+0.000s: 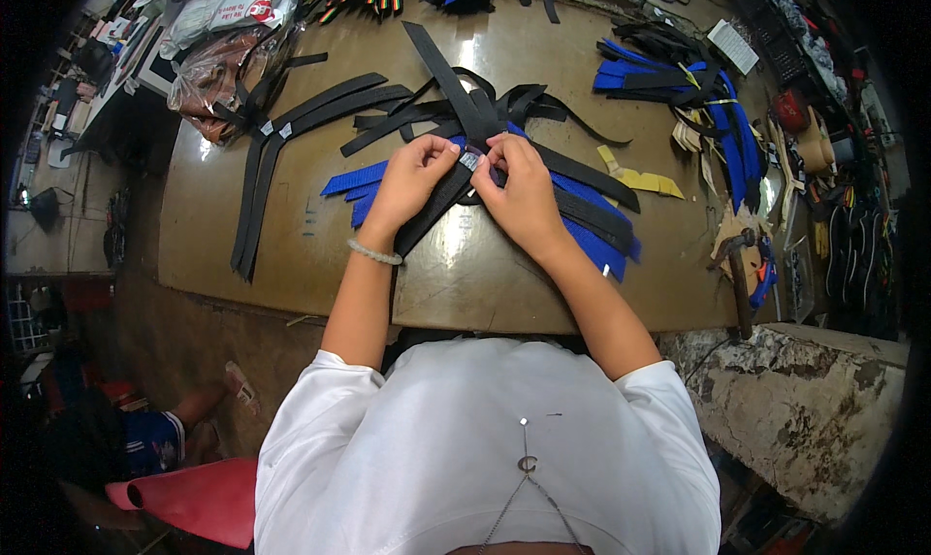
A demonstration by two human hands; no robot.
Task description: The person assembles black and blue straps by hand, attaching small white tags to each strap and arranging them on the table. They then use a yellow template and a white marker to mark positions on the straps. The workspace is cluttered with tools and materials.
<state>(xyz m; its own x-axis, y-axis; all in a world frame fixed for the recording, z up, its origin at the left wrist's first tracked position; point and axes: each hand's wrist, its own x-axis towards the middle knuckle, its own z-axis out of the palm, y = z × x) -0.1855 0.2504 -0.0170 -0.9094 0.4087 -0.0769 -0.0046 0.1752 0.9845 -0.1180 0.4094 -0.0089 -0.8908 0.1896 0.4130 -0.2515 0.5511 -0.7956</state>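
Leftward of the left hand (417,174), a bag (184,93) holds brown material (221,91).

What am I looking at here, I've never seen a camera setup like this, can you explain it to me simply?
There's no machine here: these are a person's own bare hands. The single picture comes from a wide fisheye camera on that person's head, looking down, so the white shirt fills the bottom and straight edges bend near the rim. Picture left is the person's left.

The left hand and right hand meet over a brownish table, pinching a black strap by its small pale label.

Around them lie more black straps, blue straps and yellow pieces. A hammer lies at the right, and plastic bags sit at the far left.
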